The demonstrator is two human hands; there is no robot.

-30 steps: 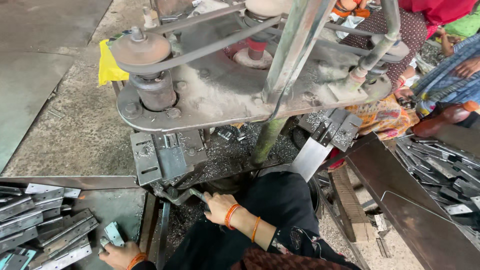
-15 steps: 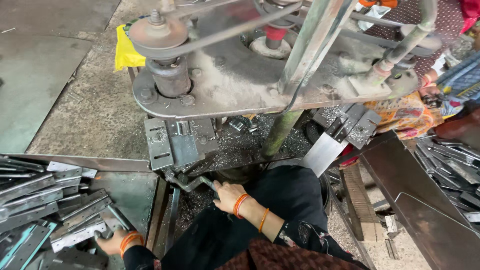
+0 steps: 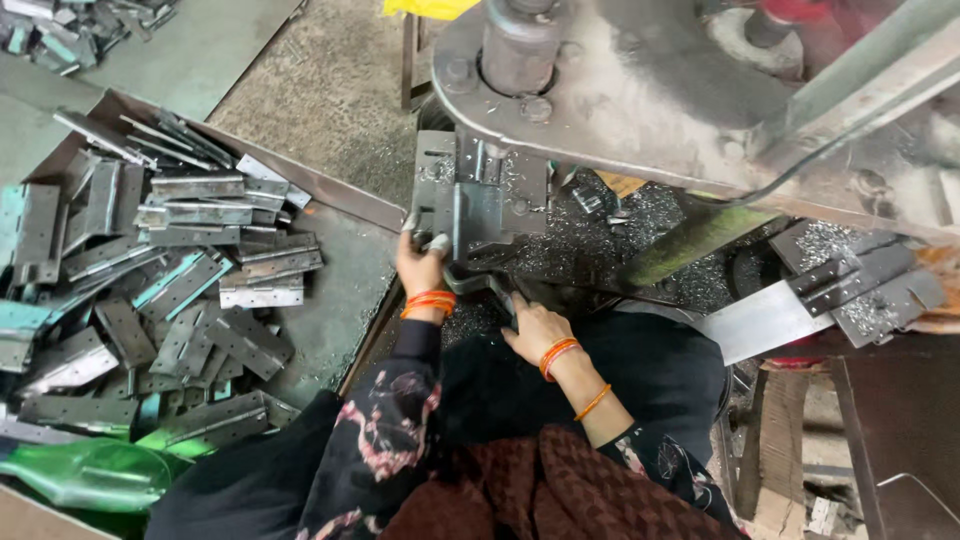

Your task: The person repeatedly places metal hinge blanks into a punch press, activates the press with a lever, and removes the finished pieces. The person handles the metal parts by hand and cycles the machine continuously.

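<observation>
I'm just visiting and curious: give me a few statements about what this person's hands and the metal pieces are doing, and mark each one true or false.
1. The left hand holds a metal piece against the press block. True.
2. The right hand is raised in the air. False: it rests low on a lever under the block.
3. A pile of metal hinges lies to the person's left. True.
4. Both wrists are bare. False: both wear orange bangles.
</observation>
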